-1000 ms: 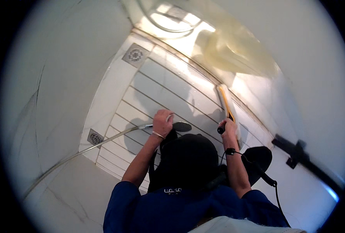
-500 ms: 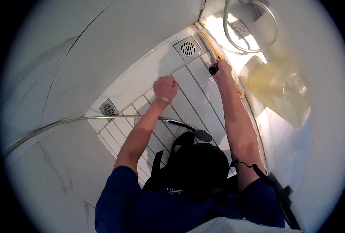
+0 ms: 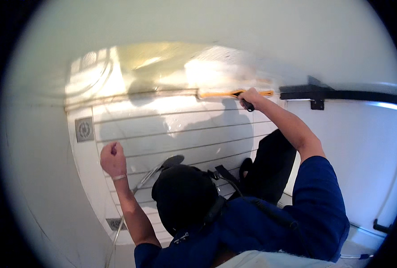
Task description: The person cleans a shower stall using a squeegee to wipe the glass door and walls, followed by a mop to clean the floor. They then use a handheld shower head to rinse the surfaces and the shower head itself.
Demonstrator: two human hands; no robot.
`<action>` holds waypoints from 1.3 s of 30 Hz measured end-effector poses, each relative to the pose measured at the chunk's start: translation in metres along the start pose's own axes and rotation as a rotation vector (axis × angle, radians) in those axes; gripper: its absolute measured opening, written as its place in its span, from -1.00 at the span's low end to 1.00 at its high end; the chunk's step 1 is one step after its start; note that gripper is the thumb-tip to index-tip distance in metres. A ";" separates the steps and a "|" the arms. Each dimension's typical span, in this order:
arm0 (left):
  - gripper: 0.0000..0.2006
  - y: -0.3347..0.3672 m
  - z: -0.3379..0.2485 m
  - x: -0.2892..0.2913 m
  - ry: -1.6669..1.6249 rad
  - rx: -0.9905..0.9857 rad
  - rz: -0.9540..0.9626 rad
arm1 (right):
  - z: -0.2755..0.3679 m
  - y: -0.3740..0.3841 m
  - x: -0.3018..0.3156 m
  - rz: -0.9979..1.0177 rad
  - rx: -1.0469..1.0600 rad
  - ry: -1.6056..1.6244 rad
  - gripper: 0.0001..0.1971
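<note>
Head view, from its centre: at two o'clock the right hand (image 3: 251, 97) grips the black handle (image 3: 248, 106) of a yellow-edged tool (image 3: 217, 94), which lies toward one o'clock along the grooved white floor's (image 3: 151, 140) far edge. Between eight and nine, the left hand (image 3: 113, 161) is curled into a fist; whether it holds anything, I cannot tell. A shower head (image 3: 173, 161) lies past seven.

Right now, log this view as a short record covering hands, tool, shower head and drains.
Right hand: closed around the tool's black handle
Left hand: curled, no held object visible
Orange-edged tool: along the floor's far edge
Shower head: dark, between the hands in the picture
Drains: one far left, one nearer
Floor: white, with dark parallel grooves
</note>
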State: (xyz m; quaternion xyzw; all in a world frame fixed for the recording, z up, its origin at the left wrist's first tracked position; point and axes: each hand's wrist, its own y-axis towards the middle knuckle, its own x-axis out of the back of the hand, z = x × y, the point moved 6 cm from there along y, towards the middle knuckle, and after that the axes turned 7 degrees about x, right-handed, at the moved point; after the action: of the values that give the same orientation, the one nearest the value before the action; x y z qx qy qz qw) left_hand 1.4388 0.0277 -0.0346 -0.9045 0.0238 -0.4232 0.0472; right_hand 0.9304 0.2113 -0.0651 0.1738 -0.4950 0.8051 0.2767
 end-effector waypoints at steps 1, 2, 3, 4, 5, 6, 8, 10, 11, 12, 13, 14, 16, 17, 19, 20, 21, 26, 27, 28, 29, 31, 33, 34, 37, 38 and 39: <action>-0.91 -0.003 -0.018 0.004 -0.006 -0.042 -0.021 | -0.011 0.002 0.024 -0.008 -0.010 0.015 -0.88; -0.93 -0.008 -0.030 0.010 -0.094 -0.035 -0.029 | -0.026 0.004 0.046 -0.036 0.000 0.073 -0.88; -0.94 -0.015 -0.043 0.013 -0.195 -0.012 -0.033 | -0.047 0.008 0.067 -0.067 -0.010 0.126 -0.88; -0.96 -0.021 -0.063 0.016 -0.179 -0.045 -0.038 | -0.062 0.015 0.090 -0.101 0.018 0.141 -0.88; -0.96 -0.025 -0.080 0.016 -0.141 -0.064 -0.032 | -0.083 0.021 0.112 -0.163 0.007 0.145 -0.88; -0.97 -0.028 -0.101 0.018 -0.156 -0.096 -0.025 | -0.101 0.029 0.128 -0.163 0.035 0.192 -0.87; -0.98 -0.033 -0.137 0.028 -0.243 -0.111 0.023 | -0.136 0.046 0.153 -0.181 0.032 0.247 -0.85; -0.98 -0.045 -0.179 0.043 -0.186 -0.248 -0.028 | -0.166 0.057 0.167 -0.164 0.018 0.260 -0.83; -0.98 -0.052 -0.199 0.050 -0.161 -0.325 -0.073 | -0.179 0.060 0.168 -0.162 0.010 0.314 -0.83; -0.97 -0.062 -0.216 0.057 -0.159 -0.359 -0.087 | -0.190 0.064 0.167 -0.163 0.007 0.335 -0.83; -0.97 -0.073 -0.233 0.061 -0.142 -0.377 -0.085 | -0.200 0.064 0.163 -0.170 0.033 0.384 -0.83; -0.97 -0.076 -0.240 0.066 -0.172 -0.356 -0.087 | -0.209 0.061 0.156 -0.214 0.020 0.402 -0.83; -0.96 -0.091 -0.262 0.072 -0.179 -0.352 -0.100 | -0.223 0.057 0.128 -0.201 0.010 0.456 -0.83; -0.96 -0.098 -0.270 0.068 -0.178 -0.356 -0.093 | -0.226 0.053 0.112 -0.186 0.010 0.406 -0.84; -0.96 -0.116 -0.290 0.054 -0.193 -0.436 -0.018 | -0.229 0.040 0.081 -0.256 0.054 0.444 -0.86; -0.96 -0.124 -0.298 0.041 -0.178 -0.444 0.022 | -0.220 0.038 0.074 -0.297 0.097 0.119 -0.86; -0.96 -0.130 -0.306 0.029 -0.182 -0.487 0.093 | -0.216 0.031 0.060 -0.373 0.084 0.388 -0.85; -0.94 -0.142 -0.332 -0.030 -0.062 -0.664 0.343 | -0.103 0.022 -0.018 -0.111 0.635 -0.104 -0.78; -0.94 -0.142 -0.334 -0.036 -0.054 -0.682 0.347 | -0.081 0.024 -0.042 0.003 0.687 -0.131 -0.77; -0.94 -0.136 -0.332 -0.036 -0.084 -0.653 0.338 | -0.067 0.029 -0.050 -0.038 0.639 -0.100 -0.77; -0.93 -0.134 -0.330 -0.038 -0.120 -0.625 0.345 | -0.062 0.033 -0.056 -0.054 0.627 -0.040 -0.77; -0.94 -0.133 -0.325 -0.037 -0.080 -0.580 0.355 | -0.065 0.043 -0.051 -0.058 0.580 -0.042 -0.77; -0.95 -0.135 -0.322 -0.030 -0.034 -0.563 0.283 | -0.080 0.052 -0.021 -0.089 0.569 0.049 -0.77; -0.94 -0.137 -0.321 -0.029 -0.042 -0.548 0.291 | -0.093 0.057 0.009 -0.150 0.581 0.102 -0.77; -0.93 -0.145 -0.321 -0.024 -0.120 -0.556 0.317 | -0.141 0.074 0.097 -0.119 0.413 0.151 -0.81; -0.93 -0.146 -0.322 -0.020 -0.138 -0.559 0.297 | -0.160 0.081 0.123 -0.102 0.205 0.147 -0.82; -0.93 -0.148 -0.325 -0.019 -0.135 -0.604 0.299 | -0.170 0.081 0.146 -0.103 0.197 0.158 -0.81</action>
State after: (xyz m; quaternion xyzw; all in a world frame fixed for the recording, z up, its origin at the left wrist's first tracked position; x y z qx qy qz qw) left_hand 1.1781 0.1556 0.1738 -0.8900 0.2771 -0.3249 -0.1596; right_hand 0.7646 0.3740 -0.1170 0.1612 -0.3807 0.8457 0.3375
